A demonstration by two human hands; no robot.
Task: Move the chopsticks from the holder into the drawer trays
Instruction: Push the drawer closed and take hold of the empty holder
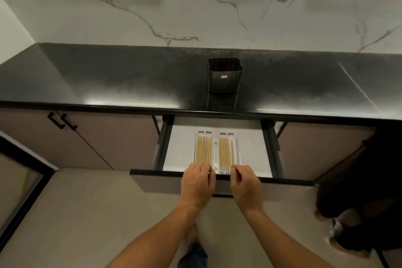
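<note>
Low in the frame's center, the chopsticks (204, 149) lie lengthwise in two clear trays (237, 148) inside the open drawer (180, 148). The left hand (196, 183) and right hand (245, 185), fingers curled loosely and gripping nothing, rest at the near ends, probably squaring them. Above on the table (108, 80), the black holder (224, 78) looks empty.

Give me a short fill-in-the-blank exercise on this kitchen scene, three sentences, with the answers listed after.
1. The black holder stands on the dark ____.
2. The chopsticks lie in two clear trays inside the open ____.
3. The left hand and right hand rest at the near ends of the trays, and the number of chopsticks showing above the holder's rim is ____.

Missing words: countertop; drawer; none
</note>
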